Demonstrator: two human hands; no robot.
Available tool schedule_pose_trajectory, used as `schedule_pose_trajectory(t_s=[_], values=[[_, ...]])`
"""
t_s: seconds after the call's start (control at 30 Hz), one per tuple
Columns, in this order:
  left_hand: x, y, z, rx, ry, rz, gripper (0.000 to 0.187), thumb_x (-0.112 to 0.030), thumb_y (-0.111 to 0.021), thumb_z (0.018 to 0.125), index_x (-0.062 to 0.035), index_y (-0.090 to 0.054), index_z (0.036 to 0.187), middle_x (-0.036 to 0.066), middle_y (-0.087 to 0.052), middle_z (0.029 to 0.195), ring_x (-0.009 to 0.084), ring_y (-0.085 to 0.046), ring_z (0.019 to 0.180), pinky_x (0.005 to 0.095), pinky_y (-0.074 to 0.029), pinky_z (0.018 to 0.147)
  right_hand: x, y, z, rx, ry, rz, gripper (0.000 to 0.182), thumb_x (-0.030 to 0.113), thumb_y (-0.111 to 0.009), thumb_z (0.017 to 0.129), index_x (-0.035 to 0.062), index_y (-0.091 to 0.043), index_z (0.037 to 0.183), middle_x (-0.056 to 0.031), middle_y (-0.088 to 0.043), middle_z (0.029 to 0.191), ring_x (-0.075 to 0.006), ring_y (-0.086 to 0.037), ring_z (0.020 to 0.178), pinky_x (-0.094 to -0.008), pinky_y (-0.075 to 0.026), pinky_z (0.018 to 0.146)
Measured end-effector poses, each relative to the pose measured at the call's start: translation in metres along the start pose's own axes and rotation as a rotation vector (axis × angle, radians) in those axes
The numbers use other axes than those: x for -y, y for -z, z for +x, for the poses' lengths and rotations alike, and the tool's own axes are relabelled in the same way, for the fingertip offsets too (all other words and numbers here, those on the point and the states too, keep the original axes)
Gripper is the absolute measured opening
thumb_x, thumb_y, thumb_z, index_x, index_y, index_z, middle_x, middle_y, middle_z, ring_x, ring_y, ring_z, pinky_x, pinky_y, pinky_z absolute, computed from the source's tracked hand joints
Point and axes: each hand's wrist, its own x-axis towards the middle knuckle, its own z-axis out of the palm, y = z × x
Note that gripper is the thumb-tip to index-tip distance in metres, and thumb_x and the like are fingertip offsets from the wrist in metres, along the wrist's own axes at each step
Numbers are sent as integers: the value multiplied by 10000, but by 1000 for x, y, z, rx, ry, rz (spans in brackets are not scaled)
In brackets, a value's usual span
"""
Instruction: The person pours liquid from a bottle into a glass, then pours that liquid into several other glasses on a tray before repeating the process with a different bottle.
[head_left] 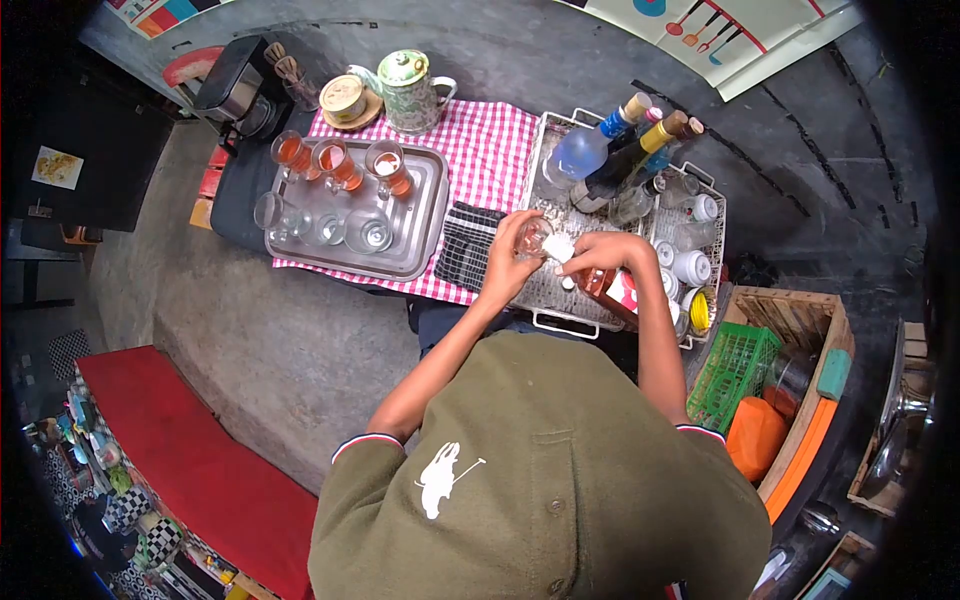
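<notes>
My left hand is wrapped round a clear glass above the left part of the white wire rack. Close beside it, my right hand has its fingers closed on a small white object at the glass's side; what it is I cannot make out. A bottle with reddish-brown contents lies tilted under my right hand and forearm. To the left, a metal tray bears three glass mugs of red drink in the back row and several clear glasses in front.
Tall bottles stand at the rack's back, with jars and white-lidded containers at its right. A green patterned teapot and a coffee maker are at the back left. A wooden crate holds a green basket.
</notes>
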Motion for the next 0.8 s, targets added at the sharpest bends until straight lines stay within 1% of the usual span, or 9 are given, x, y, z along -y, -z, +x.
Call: schedule_pose_trajectory(t_s=[0.07, 0.17, 0.27, 0.47, 0.57, 0.67, 0.77, 0.8], values=[[1, 0, 0, 0, 3, -8, 687, 81, -680, 667, -66, -556, 1327, 111, -530, 1299, 248, -571, 1202, 343, -481, 985, 4, 0, -3, 9, -32, 51, 507, 480, -732, 853, -25, -713, 885, -109, -714, 773, -169, -706, 663, -300, -586, 562], [2, 0, 0, 2, -9, 2, 684, 87, -676, 671, -67, -557, 1327, 106, -530, 1296, 238, -574, 1190, 334, -486, 969, 4, 0, -3, 12, -28, 53, 500, 469, -731, 857, -30, -703, 875, -122, -716, 782, -187, -713, 663, -312, -596, 558], [2, 0, 0, 0, -19, 10, 682, 91, -676, 674, -70, -557, 1326, 102, -531, 1295, 228, -581, 1164, 322, -490, 948, 2, -1, -2, 38, -41, 119, 499, 465, -730, 860, -33, -700, 877, -131, -717, 800, -195, -713, 657, -319, -601, 559], [0, 1, 0, 0, 12, -10, 681, 87, -681, 674, -76, -559, 1323, 96, -523, 1308, 215, -584, 1141, 317, -490, 933, 10, -2, -7, 33, -45, 141, 524, 473, -739, 852, -48, -694, 894, -142, -717, 824, -205, -718, 670, -325, -612, 568], [-6, 2, 0, 2, 40, -36, 682, 84, -685, 673, -77, -557, 1324, 96, -522, 1309, 217, -581, 1148, 323, -489, 936, 5, -1, -2, 8, -40, 70, 537, 478, -744, 844, -53, -693, 898, -144, -716, 826, -210, -719, 673, -328, -614, 569], [-6, 2, -1, -2, 37, -36, 686, 82, -688, 673, -77, -553, 1326, 98, -529, 1300, 222, -580, 1155, 325, -488, 939, 1, -3, 0, 0, -24, 12, 641, 609, -692, 819, -26, -735, 894, -89, -707, 762, -168, -665, 666, -322, -524, 621], [-5, 3, 0, -2, 24, -23, 691, 80, -693, 673, -78, -550, 1331, 101, -535, 1294, 227, -577, 1166, 327, -488, 947, 9, -1, -3, 15, -63, 66, 540, 495, -742, 840, -41, -703, 895, -125, -717, 805, -193, -715, 680, -318, -599, 573], [-5, 4, 0, -1, 22, -21, 694, 80, -696, 673, -79, -549, 1332, 102, -537, 1293, 229, -576, 1170, 327, -488, 951, 8, -1, -3, 10, -42, 43, 538, 499, -736, 846, -35, -708, 896, -113, -717, 800, -180, -708, 674, -313, -588, 574]])
